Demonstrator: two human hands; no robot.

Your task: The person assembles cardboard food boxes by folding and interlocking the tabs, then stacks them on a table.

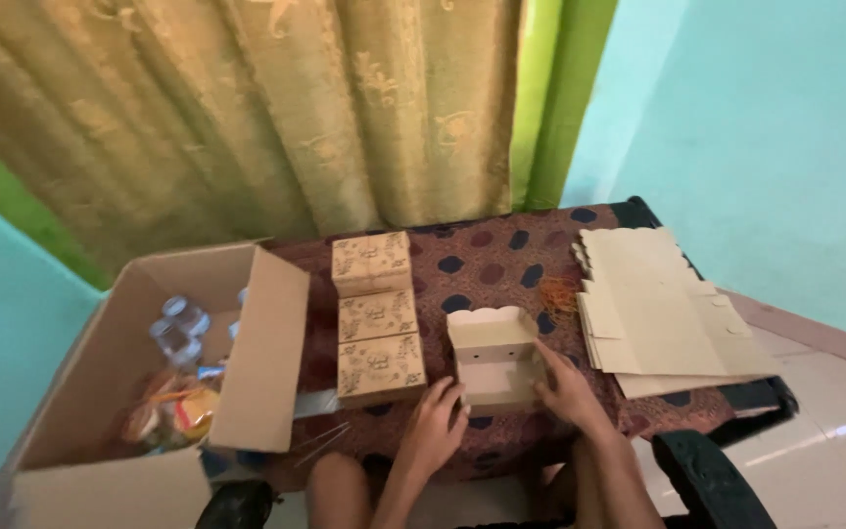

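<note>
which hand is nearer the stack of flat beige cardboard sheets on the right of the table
Right. The right hand grips the half-folded beige box on the side facing the flat beige cardboard sheets; the left hand is at the box's far side.

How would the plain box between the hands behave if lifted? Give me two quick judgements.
The half-folded box looks like thin card, so probably light and easily bent. Its flaps seem unclosed, so it may spring open if the left hand and right hand let go.
</note>
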